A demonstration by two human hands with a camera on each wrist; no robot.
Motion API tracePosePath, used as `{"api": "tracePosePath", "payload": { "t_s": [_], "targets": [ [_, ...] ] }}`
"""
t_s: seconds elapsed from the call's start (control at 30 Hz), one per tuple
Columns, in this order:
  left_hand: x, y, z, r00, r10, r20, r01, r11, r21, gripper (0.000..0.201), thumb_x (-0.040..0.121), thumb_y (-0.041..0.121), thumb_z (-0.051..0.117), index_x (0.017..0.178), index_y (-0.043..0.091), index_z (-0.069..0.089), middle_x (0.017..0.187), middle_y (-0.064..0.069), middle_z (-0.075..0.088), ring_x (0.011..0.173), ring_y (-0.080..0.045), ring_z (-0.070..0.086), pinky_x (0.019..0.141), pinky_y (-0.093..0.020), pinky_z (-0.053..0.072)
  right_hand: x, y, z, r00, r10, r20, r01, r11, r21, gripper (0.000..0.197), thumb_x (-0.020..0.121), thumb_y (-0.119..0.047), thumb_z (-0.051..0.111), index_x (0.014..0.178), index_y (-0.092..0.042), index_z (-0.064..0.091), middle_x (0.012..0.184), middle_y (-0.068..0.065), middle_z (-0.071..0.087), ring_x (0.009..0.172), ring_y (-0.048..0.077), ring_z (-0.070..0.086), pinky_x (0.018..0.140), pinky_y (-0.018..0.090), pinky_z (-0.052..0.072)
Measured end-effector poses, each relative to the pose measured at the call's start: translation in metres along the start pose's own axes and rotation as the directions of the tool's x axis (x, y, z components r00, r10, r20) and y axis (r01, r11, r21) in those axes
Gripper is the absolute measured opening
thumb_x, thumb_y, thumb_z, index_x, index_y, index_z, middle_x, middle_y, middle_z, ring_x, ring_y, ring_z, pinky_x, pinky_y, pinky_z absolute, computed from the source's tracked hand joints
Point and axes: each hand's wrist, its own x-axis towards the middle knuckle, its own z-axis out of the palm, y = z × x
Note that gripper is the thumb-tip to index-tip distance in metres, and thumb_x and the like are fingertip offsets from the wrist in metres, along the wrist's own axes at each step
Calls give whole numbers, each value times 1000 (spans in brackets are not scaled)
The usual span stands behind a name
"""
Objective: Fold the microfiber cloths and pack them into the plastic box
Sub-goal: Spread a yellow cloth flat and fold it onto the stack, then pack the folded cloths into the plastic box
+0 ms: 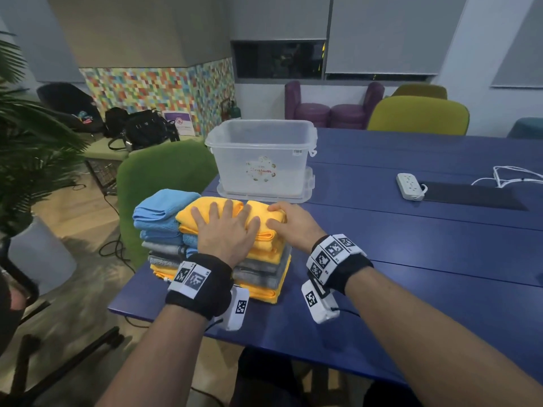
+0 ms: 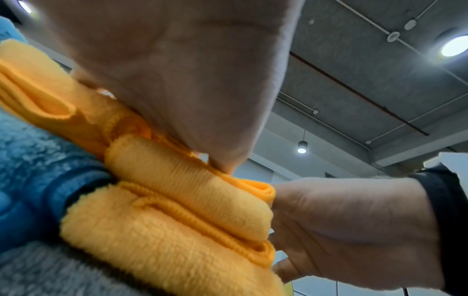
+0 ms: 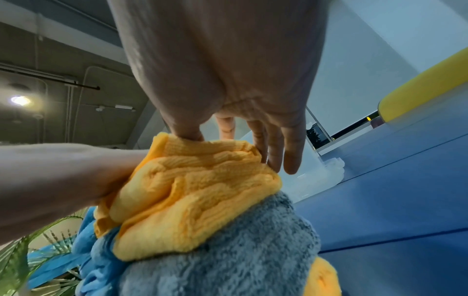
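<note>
Your left hand [image 1: 226, 230] spread flat on top yellow cloth [image 1: 205, 214], your right hand [image 1: 289, 223] gripping its right edge, cloth stack [image 1: 258, 268] at near-left corner of blue surface [image 1: 411, 259], blue cloths [image 1: 160, 212] overhanging left, plastic box [image 1: 261, 160] open just behind, surface free to the right

An orange-yellow microfiber cloth [image 1: 217, 214] is seen under the fingers [image 1: 216, 211]; grey cloths [image 1: 258, 270] and light blue cloths [image 1: 158, 212] are seen below and left of them. Beyond the fingertips, a clear plastic box [image 1: 261, 160] is set on a dark blue desk [image 1: 411, 259].
</note>
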Motion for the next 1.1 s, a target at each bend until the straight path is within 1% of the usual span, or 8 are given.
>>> {"api": "tracePosePath", "payload": {
  "t_s": [0.23,0.33,0.47,0.7,0.8,0.9,1.0,1.1],
  "targets": [
    [5,-3,-10,1000,-14,-19,12,996,-93,54,104,55,22,150,35,42,154,-8,43,143,-36,33,116,-72,9,13,-10,-33,997,-64,-35,66,996,57,45,98,-50,57,136,-27,56,121,7,63,107,21,61,90,36,51],
    [3,-3,-13,999,-7,-53,0,992,-126,54,104,54,23,148,33,46,151,-8,45,142,-33,34,116,-71,10,33,-11,-64,991,-19,-129,16,1000,-25,47,95,-54,58,133,-26,57,117,4,65,105,21,62,90,37,52],
    [1,-1,-22,997,-13,-80,0,987,-160,67,98,60,14,147,31,48,151,-8,47,143,-30,36,116,-67,12,68,-5,-105,951,68,-301,-121,980,-160,38,89,-38,64,124,-23,64,118,3,67,102,24,61,84,32,47],
    [20,1,-68,988,-19,-153,-23,963,-268,70,100,69,22,140,24,58,147,-6,53,137,-29,47,116,-60,28,125,15,-132,905,258,-337,-227,965,130,47,83,-45,69,121,-18,61,121,7,67,108,28,66,95,48,55],
    [43,-3,-106,983,-17,-185,-47,940,-338,76,97,73,28,140,18,59,142,-9,59,126,-31,57,107,-52,43,140,18,-133,895,292,-339,-242,953,183,59,83,-46,68,127,-9,58,125,14,64,107,33,66,95,51,54],
    [76,-8,-149,973,-11,-229,-72,934,-350,64,99,62,48,138,13,60,134,-7,65,111,-25,62,95,-41,51,149,17,-135,899,289,-330,-242,954,179,70,86,-42,66,131,9,54,128,27,62,104,40,67,92,57,54],
    [123,-17,-184,980,-13,-198,-57,937,-345,51,93,52,66,117,7,71,110,-11,71,91,-24,64,78,-35,50,160,19,-137,907,296,-301,-253,952,173,70,86,-44,67,131,9,55,126,25,64,99,36,69,92,57,55],
    [173,-32,-197,996,-59,-64,35,946,-321,50,86,53,75,104,7,75,104,-12,72,90,-27,65,72,-34,48,172,23,-139,909,317,-271,-280,945,168,69,86,-50,68,130,2,56,118,18,67,101,35,68,93,52,56]
  ]
}}
